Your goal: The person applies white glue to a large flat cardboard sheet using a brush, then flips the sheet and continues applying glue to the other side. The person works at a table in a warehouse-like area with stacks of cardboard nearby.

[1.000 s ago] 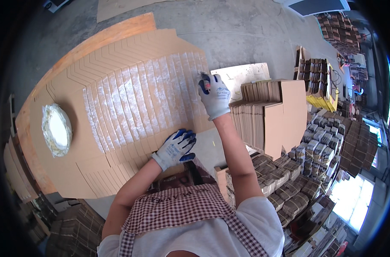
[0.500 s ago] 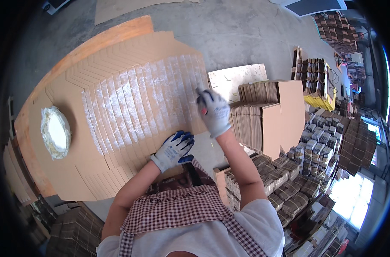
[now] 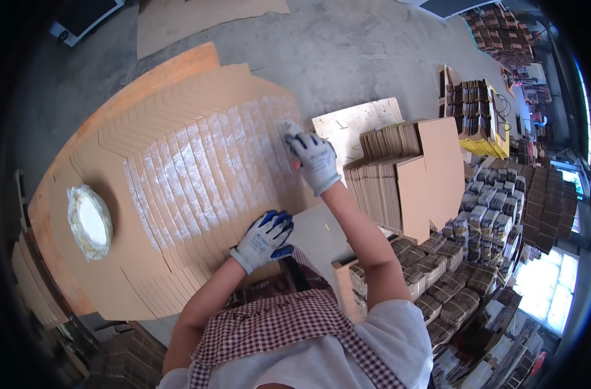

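The fanned cardboard sheets (image 3: 195, 178) carry a glossy white coating across their middle, so most of the strips look covered. From the fan's centre, coverage seems thinnest toward 2 and 3 o'clock; glare makes it hard to say whether those strips are finished. The margins at 12 and 6 o'clock are bare.

The right hand (image 3: 316, 160), at 2 o'clock, grips a brush (image 3: 289, 128) over the thinner end. The left hand (image 3: 264, 240), near 4 o'clock, lies palm down along the near edge, fingers extended, no object showing. A plastic-wrapped bowl (image 3: 74, 211) sits at 8 o'clock. At 3 o'clock, a separate cardboard stack (image 3: 441, 165) shows no coating.
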`<state>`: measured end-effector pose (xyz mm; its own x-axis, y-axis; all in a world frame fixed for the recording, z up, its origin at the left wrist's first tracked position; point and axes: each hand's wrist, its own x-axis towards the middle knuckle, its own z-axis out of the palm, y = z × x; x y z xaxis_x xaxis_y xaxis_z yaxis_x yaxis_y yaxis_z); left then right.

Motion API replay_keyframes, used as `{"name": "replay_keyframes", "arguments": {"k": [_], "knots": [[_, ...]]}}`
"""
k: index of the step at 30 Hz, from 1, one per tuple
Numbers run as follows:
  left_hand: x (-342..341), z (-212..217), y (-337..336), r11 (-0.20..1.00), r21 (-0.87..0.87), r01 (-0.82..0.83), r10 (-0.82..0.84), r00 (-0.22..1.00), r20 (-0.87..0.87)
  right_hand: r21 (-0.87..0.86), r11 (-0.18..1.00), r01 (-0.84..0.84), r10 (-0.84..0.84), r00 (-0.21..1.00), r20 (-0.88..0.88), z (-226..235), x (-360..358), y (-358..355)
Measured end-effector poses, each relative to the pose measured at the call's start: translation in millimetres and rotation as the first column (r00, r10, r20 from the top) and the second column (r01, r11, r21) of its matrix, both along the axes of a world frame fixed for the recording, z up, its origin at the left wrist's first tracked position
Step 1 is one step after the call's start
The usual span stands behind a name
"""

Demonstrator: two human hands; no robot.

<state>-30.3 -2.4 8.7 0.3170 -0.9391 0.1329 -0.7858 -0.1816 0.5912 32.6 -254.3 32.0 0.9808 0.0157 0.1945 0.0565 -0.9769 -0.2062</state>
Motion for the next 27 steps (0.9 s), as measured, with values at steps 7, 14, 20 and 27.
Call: {"name": "replay_keyframes", "arguments": {"k": [7, 14, 20, 27], "knots": [[-0.8, 1.5, 0.4, 1.0, 0.005, -0.021, 0.021, 1.0, 0.0, 0.238, 0.959, 0.157, -0.175, 0.983, 0.057, 10.7, 42.7, -15.4], [-2.0, -6.2, 1.2, 0.999, -0.027, -0.024, 0.024, 1.0, -0.005, 0.159, 0.94, 0.303, -0.284, 0.95, -0.13, -12.7, 66.9, -48.1], [-3.4, -5.3, 1.9, 1.0, -0.004, -0.017, 0.017, 1.0, 0.013, 0.755, 0.572, 0.32, -0.461, 0.887, -0.028, 5.0, 84.2, -26.5], [-4.1, -8.5, 5.9, 1.0, -0.004, -0.025, 0.025, 0.999, 0.032, 0.439, 0.636, 0.634, -0.657, 0.744, -0.122, -11.3, 115.4, -39.5]]}}
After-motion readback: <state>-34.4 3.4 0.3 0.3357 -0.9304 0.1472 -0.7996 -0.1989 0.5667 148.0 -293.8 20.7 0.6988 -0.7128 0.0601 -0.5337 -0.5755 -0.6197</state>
